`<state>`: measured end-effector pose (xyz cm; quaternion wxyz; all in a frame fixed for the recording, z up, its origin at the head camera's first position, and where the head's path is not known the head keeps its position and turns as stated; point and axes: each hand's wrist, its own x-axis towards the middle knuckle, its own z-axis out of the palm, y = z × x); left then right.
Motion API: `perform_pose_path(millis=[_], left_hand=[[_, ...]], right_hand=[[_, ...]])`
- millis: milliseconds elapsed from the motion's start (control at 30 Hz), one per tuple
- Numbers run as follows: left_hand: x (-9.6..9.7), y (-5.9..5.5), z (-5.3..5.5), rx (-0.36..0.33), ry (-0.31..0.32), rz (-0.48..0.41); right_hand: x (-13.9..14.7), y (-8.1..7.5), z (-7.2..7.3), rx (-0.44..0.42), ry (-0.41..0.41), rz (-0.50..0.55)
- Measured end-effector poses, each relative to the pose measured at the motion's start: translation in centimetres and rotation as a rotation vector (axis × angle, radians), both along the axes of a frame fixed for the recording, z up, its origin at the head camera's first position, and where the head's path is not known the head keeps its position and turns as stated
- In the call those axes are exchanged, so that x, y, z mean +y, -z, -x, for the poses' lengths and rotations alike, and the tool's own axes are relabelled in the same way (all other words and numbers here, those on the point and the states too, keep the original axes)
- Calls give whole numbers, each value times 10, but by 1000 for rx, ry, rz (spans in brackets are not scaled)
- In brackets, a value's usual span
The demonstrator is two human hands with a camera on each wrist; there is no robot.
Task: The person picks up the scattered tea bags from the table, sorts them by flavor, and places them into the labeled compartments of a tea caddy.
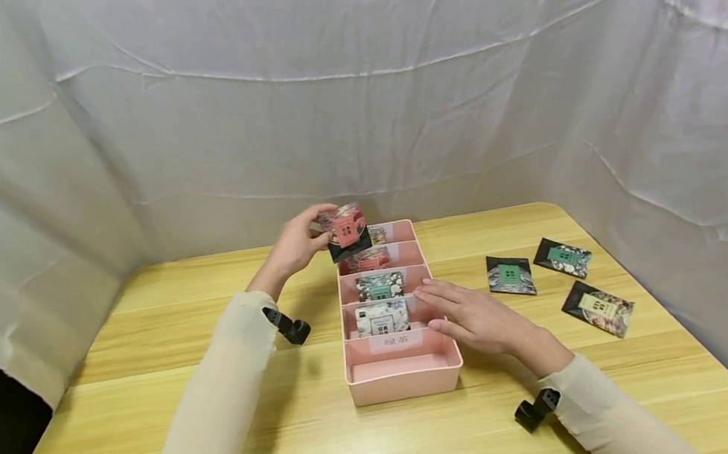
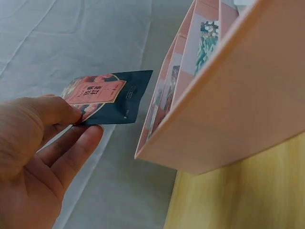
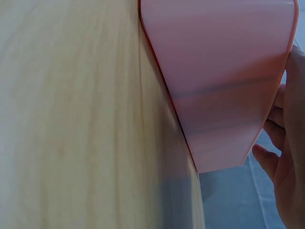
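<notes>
I see the left hand point(image 1: 298, 240) pinching the red packet point(image 1: 347, 233) near the pink box's point(image 1: 405, 387) far end, by the edge, best for something probably light and slippery, while the right hand's point(image 1: 482, 318) fingers lie loose.

Front compartment point(image 1: 403, 366): accessible from above; walls point(image 1: 405, 385) block sideways entry.
Right rim point(image 1: 457, 351): right hand point(image 1: 479, 319) obstructs midway.

Red-labelled sachet point(image 1: 347, 231) by the pink box's point(image 1: 405, 385) far left end
The flat, floral-printed sachet tilts in the air, its black end nearest the box, which is divided into five compartments in a row.
</notes>
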<state>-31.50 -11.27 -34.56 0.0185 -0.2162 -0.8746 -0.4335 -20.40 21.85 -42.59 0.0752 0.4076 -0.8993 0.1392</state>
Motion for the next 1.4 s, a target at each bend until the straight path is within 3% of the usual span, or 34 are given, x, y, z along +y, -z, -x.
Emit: perform_pose_path(millis=[400, 700, 1167, 1400], left_hand=[[32, 0, 11, -11, 85, 69], [49, 8, 20, 67, 151, 187], [69, 4, 27, 5, 161, 274], [78, 9, 27, 9, 177, 388]], right_hand=[[0, 2, 0, 15, -4, 12], [-1, 3, -1, 19, -9, 8], [-2, 1, -3, 17, -7, 10], [-2, 2, -2, 24, -12, 11]])
